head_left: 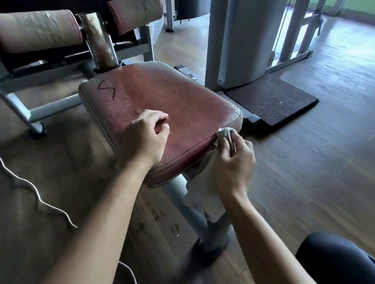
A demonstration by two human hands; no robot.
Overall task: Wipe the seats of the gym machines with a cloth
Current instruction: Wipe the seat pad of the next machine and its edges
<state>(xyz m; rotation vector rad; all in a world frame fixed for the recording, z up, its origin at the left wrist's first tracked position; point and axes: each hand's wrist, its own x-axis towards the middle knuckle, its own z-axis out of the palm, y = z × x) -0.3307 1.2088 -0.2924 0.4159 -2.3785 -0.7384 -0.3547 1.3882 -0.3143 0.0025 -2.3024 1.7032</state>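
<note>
- Seat (164, 97) of the gym machine: a worn reddish-brown pad in the middle of the view, with a black squiggle near its far left corner and small specks or droplets scattered over the top.
- Left hand (145, 140) rests on the near left part of the seat, fingers loosely curled, with nothing in it.
- Right hand (231, 164) grips the cloth (206, 194) at the near right edge of the seat; a bunched end of the cloth pokes out past the fingertips and touches the seat's rim, while the rest hangs below the hand.
- Two worn roller pads (35, 28) sit behind the seat, one on each side of a rusty metal post (101, 41).
- A grey machine column (238, 24) stands to the right, with a dark rubber mat (271, 101) at its foot.
- A white cord (13, 175) snakes over the wooden floor (324, 148) on the left.
</note>
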